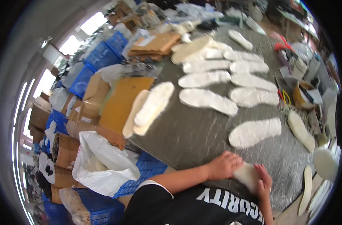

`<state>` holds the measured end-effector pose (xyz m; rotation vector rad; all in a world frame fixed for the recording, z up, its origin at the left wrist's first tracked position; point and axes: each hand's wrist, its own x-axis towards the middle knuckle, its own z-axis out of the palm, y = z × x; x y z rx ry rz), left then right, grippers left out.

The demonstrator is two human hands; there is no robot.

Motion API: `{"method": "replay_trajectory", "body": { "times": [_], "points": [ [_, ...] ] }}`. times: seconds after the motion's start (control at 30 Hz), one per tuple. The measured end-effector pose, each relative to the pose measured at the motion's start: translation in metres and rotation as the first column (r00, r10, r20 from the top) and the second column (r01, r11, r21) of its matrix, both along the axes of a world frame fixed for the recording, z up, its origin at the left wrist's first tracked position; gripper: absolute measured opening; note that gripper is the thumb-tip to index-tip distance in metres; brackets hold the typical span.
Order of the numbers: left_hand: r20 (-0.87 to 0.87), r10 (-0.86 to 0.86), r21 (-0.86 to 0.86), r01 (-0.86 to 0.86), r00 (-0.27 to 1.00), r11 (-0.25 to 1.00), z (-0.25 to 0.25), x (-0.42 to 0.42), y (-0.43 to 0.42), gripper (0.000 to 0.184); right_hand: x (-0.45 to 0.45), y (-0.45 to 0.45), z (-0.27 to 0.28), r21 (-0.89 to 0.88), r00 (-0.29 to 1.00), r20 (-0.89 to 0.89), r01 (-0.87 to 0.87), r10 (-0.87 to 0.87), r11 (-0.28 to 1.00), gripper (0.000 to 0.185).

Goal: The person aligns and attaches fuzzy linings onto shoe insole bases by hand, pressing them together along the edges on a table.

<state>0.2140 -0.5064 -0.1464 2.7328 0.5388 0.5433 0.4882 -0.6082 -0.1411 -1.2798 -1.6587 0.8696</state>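
Note:
A pale, fuzzy insole [249, 177] is held between my two hands close to my body, over the near edge of the dark table. The fingers of my left hand [225, 165] are closed together at its upper left end. My right hand [264, 180] grips the other end, with the fingers bent around its edge. Just beyond my hands, a single white insole [255, 132] lies flat on the table. Farther back, several more white insoles [208, 100] are laid out in two rows, with a pile of cream insoles [193, 50] behind them.
Two stacked insoles [154, 104] rest at the table's left edge beside a brown board [124, 99]. A white sack [99, 161] and blue crates [148, 168] stand on the left. Along the right are an insole [301, 131], a yellow container [303, 95] and cluttered supplies.

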Motion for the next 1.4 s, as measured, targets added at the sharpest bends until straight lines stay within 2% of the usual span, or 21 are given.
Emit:
{"method": "replay_trajectory", "body": {
  "times": [0.03,0.1,0.2,0.27,0.33,0.4,0.5,0.6,0.63,0.73,0.83,0.97,1.03,1.07,1.1,1.2,1.23,1.27,1.3,1.33,1.4],
  "points": [
    [0.041,-0.023,0.016,0.022,0.999,1.000,0.000,-0.003,0.001,0.081,-0.003,-0.012,-0.019,-0.089,0.902,-0.391,0.158,-0.180,0.983,0.057],
    [0.042,-0.054,-0.026,0.055,0.998,0.998,0.021,-0.014,0.002,0.076,0.000,-0.013,-0.030,0.042,0.742,-0.616,0.365,-0.264,0.930,0.045],
    [0.163,0.100,0.072,-0.113,0.981,0.991,0.059,-0.062,0.013,0.059,0.014,-0.027,-0.026,0.135,0.789,-0.526,0.446,-0.317,0.885,0.036],
    [0.247,0.262,0.151,-0.304,0.933,0.941,0.098,-0.116,0.028,0.055,0.011,-0.036,-0.009,0.057,0.823,-0.361,0.488,-0.438,0.871,0.036],
    [0.151,0.570,0.256,-0.589,0.808,0.767,0.134,-0.166,0.036,0.058,0.006,-0.044,0.007,-0.037,0.800,-0.268,0.548,-0.536,0.836,0.033],
    [0.100,0.720,0.363,-0.699,0.687,0.616,0.153,-0.215,0.050,0.065,0.000,-0.047,0.010,-0.070,0.813,-0.241,0.530,-0.530,0.845,0.031],
    [0.062,0.881,0.564,-0.745,0.468,0.356,0.169,-0.231,0.063,0.056,-0.018,-0.043,0.015,-0.103,0.821,-0.321,0.466,-0.473,0.879,0.029],
    [0.191,0.745,0.297,-0.761,0.640,0.577,0.130,-0.201,0.080,0.043,-0.031,-0.034,0.017,0.018,0.898,-0.258,0.374,-0.357,0.927,0.025],
    [0.240,0.756,-0.064,-0.767,0.609,0.638,0.110,-0.169,0.081,0.027,-0.036,-0.030,0.022,0.061,0.912,-0.230,0.363,-0.340,0.930,0.022],
    [0.067,0.645,-0.403,-0.571,0.761,0.715,0.076,-0.070,0.079,0.022,-0.041,-0.026,0.028,0.135,0.959,-0.088,0.278,-0.268,0.951,0.016],
    [0.054,0.620,-0.723,-0.397,0.783,0.565,0.016,-0.015,0.098,0.023,-0.041,-0.030,0.037,0.177,0.975,0.047,0.206,-0.217,0.963,0.012],
    [-0.132,0.553,-0.853,-0.379,0.822,0.359,0.034,0.021,0.062,0.012,-0.035,-0.048,0.034,0.038,0.944,0.004,0.328,-0.329,0.944,0.018],
    [-0.057,0.216,-0.923,-0.134,0.975,0.361,0.060,0.032,0.013,0.018,-0.039,-0.056,0.031,-0.040,0.865,-0.087,0.493,-0.495,0.869,0.024],
    [0.048,-0.077,-0.905,0.076,0.996,0.419,0.075,0.038,-0.005,0.017,-0.036,-0.060,0.026,-0.070,0.819,-0.178,0.542,-0.545,0.837,0.030],
    [0.139,-0.364,-0.866,0.291,0.921,0.407,0.085,0.042,-0.017,0.016,-0.032,-0.064,0.028,-0.055,0.776,-0.112,0.618,-0.620,0.784,0.032],
    [0.072,-0.314,-0.906,0.194,0.947,0.377,0.104,0.053,0.001,0.016,-0.019,-0.070,0.034,0.041,0.687,-0.007,0.726,-0.727,0.686,0.044],
    [0.124,-0.171,-0.787,0.202,0.977,0.583,0.092,0.062,0.016,0.013,-0.018,-0.071,0.037,0.109,0.686,0.128,0.708,-0.717,0.697,0.048],
    [0.093,-0.103,-0.472,0.135,0.990,0.871,0.091,0.069,0.036,0.015,-0.019,-0.071,0.039,0.175,0.665,0.261,0.680,-0.700,0.712,0.052],
    [0.093,-0.034,-0.411,0.070,0.995,0.909,0.086,0.079,0.057,0.027,-0.020,-0.070,0.041,0.236,0.624,0.390,0.643,-0.677,0.728,0.056],
    [0.126,-0.084,-0.074,0.093,0.988,0.993,0.078,0.088,0.079,0.042,-0.022,-0.066,0.039,0.191,0.643,0.420,0.628,-0.640,0.755,0.071],
    [-0.003,-0.012,0.086,0.012,1.000,0.996,0.047,0.091,0.112,0.051,-0.023,-0.051,0.027,0.149,0.656,0.424,0.629,-0.624,0.763,0.075]
  ]
}}
